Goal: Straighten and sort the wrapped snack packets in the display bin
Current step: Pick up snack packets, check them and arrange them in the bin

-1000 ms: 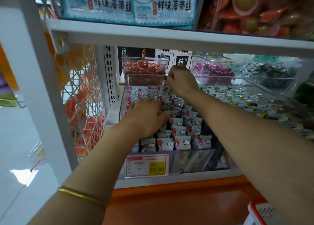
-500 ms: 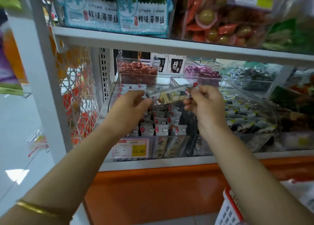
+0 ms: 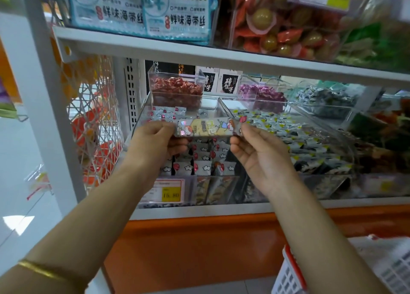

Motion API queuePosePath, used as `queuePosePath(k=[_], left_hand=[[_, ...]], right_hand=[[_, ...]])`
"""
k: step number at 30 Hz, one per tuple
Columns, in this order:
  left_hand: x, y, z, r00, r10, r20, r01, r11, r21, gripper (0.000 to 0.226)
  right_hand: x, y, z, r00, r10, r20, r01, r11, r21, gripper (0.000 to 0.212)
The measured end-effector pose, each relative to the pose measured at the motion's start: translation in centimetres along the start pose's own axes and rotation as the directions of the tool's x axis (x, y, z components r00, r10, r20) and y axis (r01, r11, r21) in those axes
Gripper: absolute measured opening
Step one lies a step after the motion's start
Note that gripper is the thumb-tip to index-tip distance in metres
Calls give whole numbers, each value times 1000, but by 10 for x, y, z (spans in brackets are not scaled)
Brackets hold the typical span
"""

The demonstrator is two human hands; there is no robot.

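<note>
A long clear-wrapped snack packet (image 3: 206, 127) with a yellow filling and cartoon print is held level in front of the shelf. My left hand (image 3: 155, 141) pinches its left end and my right hand (image 3: 255, 147) pinches its right end. Behind and below it stands the clear display bin (image 3: 142, 109), filled with rows of small white packets (image 3: 203, 166) printed with clouds and red dots. Part of those rows is hidden by my hands and the held packet.
A second clear bin (image 3: 321, 142) of white, yellow and dark packets sits to the right. Smaller bins of red sweets (image 3: 175, 87) and purple sweets (image 3: 261, 92) stand behind. A price tag (image 3: 165, 190) fronts the bin. The upper shelf (image 3: 221, 55) overhangs. A red-rimmed basket (image 3: 290, 271) stands low right.
Both hands left the bin's rows, came up and toward me with one long packet stretched between them. The view has drawn back and tilted up a little.
</note>
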State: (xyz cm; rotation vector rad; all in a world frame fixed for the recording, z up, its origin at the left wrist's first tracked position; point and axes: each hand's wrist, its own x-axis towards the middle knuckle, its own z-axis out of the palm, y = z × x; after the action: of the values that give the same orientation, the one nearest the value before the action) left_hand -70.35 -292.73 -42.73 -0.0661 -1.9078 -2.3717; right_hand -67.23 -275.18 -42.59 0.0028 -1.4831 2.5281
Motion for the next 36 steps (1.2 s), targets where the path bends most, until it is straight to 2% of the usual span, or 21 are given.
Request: queuePosePath(k=[6,11,15,18,20,22,25,28,31,34,36], left_hand=[[0,1,3,999,-10,39,13,998,-63,21],[1,3,-3,1000,-8,27,9,999,-44,17],[1,2,-6,998,63,17,-64,995,72,17],[1,2,-8,996,90,28,-93,991,97,16],[1,3,-7,995,55,80,-58,998,32,20],[1,6,-5,990,2,138,9,997,-77,23],[1,11,-2,974,-64,216,102,979,-174,11],[0,9,-2,976,-34,214,47,997,-57,20],[0,5,-3,975,-11,220,5,1000,29,32],[-2,6,-3,961,-22,277,-4,996,94,34],[-4,8,-3,951,1,308,-49,988,149,30]], right_hand=[[3,2,1,1000,-2,0,2,999,52,13],[6,6,3,997,-79,12,80,993,-83,14],[6,10,3,991,-130,29,133,971,-197,14],[6,9,4,993,-119,-1,117,978,-170,16],[5,8,4,991,-130,-15,125,976,-176,20],[5,9,3,982,-191,-9,179,935,-306,23],[3,7,3,947,-314,65,300,796,-526,25],[2,8,3,934,-329,141,348,739,-577,26],[1,9,2,928,-330,176,367,718,-591,14],[0,9,1,919,-358,162,376,683,-626,8],[0,9,2,934,-337,121,338,719,-608,7]])
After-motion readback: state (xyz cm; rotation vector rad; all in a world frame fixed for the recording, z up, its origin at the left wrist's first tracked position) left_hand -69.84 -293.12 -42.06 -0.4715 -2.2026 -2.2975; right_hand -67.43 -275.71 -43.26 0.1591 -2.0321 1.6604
